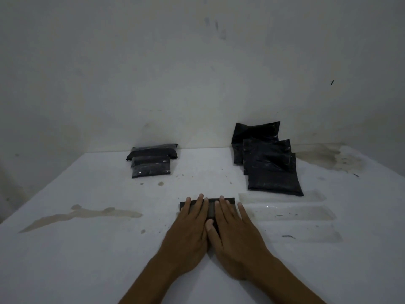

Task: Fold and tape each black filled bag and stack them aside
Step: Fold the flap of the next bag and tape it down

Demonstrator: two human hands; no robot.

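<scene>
A black filled bag lies flat on the white table near the middle front. My left hand and my right hand both press down on it with straight fingers, side by side, covering most of it. At the back left sits a stack of folded black bags. At the back right several larger unfolded black bags lean in an overlapping row against the wall.
Three clear tape strips lie on the table to the right of my hands. A brownish stain runs across the left side. Dark smudges mark the back right corner by the wall.
</scene>
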